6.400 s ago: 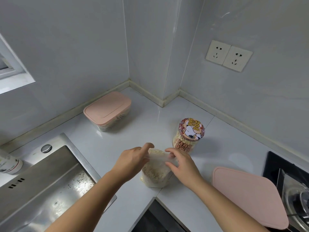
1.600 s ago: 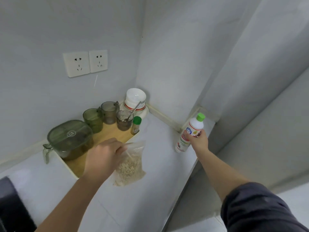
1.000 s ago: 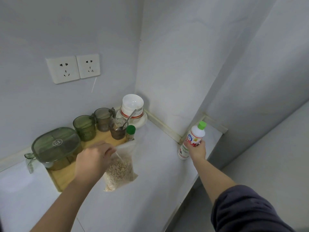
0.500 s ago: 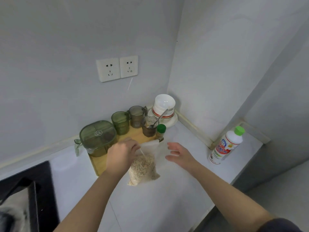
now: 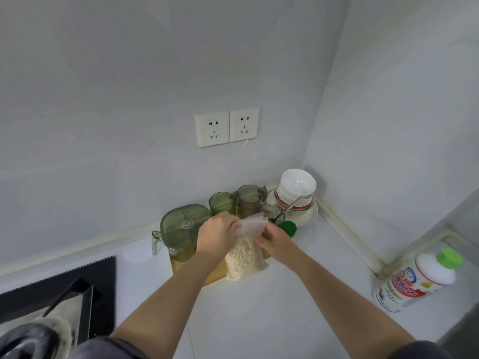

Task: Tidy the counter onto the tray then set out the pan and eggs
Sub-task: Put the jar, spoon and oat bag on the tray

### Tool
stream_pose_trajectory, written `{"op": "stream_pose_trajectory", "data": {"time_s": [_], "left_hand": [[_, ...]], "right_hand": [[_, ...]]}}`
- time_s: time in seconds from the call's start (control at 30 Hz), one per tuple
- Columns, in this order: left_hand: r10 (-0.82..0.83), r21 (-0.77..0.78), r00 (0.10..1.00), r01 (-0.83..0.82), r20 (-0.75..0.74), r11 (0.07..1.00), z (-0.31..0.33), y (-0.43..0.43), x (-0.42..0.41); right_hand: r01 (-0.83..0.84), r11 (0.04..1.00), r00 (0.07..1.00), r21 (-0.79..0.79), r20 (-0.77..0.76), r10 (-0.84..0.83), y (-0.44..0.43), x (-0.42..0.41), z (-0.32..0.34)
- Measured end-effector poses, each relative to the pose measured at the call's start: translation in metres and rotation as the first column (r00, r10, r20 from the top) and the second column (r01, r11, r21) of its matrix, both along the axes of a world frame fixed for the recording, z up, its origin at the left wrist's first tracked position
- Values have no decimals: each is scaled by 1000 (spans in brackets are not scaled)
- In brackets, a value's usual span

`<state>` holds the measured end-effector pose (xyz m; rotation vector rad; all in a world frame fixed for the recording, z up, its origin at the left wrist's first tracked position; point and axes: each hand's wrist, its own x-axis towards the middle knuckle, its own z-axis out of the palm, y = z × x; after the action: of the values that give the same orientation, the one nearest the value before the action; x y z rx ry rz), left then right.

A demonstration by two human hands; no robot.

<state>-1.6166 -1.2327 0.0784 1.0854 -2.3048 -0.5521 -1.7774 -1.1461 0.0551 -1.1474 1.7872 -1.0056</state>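
While both the left hand (image 5: 216, 238) and right hand (image 5: 276, 240) pinch its top, the oat bag (image 5: 243, 259) stands propped upright at the wooden tray (image 5: 216, 274) edge, likely to keep it from slumping.

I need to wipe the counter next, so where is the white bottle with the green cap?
In the head view the white bottle stands at the far right of the counter, by the wall corner trim, well apart from both hands and the wooden tray.
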Motion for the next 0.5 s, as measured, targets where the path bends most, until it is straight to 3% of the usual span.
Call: {"op": "stream_pose_trajectory", "data": {"time_s": [0.2,0.3,0.5], "left_hand": [[81,-12,996,-81,-34,997,-15,-12,-18],[131,55,989,-128,-75,990,-25,-16,-18],[222,246,934,-154,-281,957,-44,12,-7]], "right_hand": [[120,991,992,-66,-37,-123,-19,-4,-17],[131,990,991,-55,-13,-132,-22,0,-26],[168,986,972,-18,168,-162,-20,3,-44]]}}
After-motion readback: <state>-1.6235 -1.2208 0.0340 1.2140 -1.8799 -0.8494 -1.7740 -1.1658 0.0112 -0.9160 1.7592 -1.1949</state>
